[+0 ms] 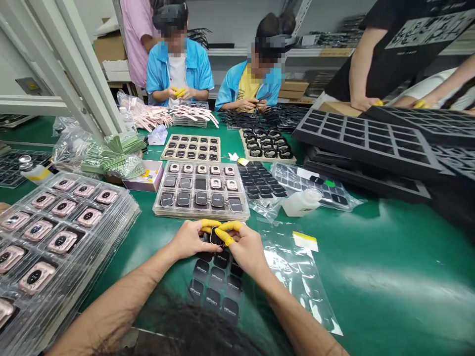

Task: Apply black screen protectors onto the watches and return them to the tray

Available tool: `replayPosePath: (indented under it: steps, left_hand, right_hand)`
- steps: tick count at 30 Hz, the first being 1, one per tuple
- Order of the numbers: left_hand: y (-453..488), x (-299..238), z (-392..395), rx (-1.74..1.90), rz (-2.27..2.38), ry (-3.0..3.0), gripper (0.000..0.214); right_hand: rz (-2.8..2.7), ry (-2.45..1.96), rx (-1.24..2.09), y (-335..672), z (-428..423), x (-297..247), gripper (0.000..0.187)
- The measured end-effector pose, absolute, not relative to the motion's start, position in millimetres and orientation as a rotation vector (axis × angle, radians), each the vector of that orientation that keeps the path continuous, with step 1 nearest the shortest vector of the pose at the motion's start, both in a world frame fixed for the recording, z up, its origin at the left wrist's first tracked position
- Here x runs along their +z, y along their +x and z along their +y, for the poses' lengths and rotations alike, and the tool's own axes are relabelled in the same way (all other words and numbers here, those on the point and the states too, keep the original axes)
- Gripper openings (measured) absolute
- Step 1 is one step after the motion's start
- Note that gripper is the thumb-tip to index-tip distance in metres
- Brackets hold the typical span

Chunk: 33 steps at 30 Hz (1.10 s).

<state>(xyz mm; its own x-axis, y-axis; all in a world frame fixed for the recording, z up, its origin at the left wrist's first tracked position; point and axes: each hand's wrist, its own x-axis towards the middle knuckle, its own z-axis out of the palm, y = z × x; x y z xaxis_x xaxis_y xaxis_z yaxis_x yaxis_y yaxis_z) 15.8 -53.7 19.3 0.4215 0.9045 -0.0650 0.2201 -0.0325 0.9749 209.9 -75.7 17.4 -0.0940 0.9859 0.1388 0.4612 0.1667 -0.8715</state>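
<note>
While the left hand [189, 241] and right hand [248, 248] are holding the dark watch piece [215, 238] just above the film sheet [217, 289] on the tabletop [371, 257], their fingers [224, 237] are pinching its edges. Keeping the pressure light and off its face is probably serving best.

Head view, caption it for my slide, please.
Left hand and right hand, in yellow finger cots, hold a dark watch piece above a sheet of black films on a green table.

You are wearing yellow cots [224, 237] on your fingers [210, 223], pinching a black watch body [214, 239] above the green counter [389, 257]; pink watch cases [61, 241] are sitting in clear trays [130, 213], near black stickers [217, 278] lettered white.
</note>
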Motion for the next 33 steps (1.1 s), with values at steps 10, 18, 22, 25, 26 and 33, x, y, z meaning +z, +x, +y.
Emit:
replayPosePath:
  steps: [10, 18, 22, 25, 26, 33]
  left_hand:
    - [16, 21, -54, 0.759, 1.084, 1.534, 0.07]
    - [15, 17, -53, 0.753, 1.024, 1.508, 0.071]
    - [17, 15, -55, 0.769, 1.038, 1.488, 0.071]
    - [18, 13, -55, 0.787, 1.027, 1.441, 0.072]
    - [19, 13, -55, 0.797, 1.023, 1.421, 0.073]
    - [20, 12, -55, 0.838, 1.051, 1.388, 0.072]
  right_hand:
    - [-1.506, -1.704, 0.94, 303, -93, 43, 0.036]
    - [-2.046, -1.732, 0.333, 269, -67, 21, 0.027]
    - [-2.002, -1.674, 0.408, 262, -66, 27, 0.027]
    - [-1.934, -1.387, 0.563, 256, -70, 38, 0.018]
    - [-1.954, -1.294, 0.59, 252, -71, 40, 0.019]
    - [-2.025, -1.115, 0.474, 229, -71, 32, 0.02]
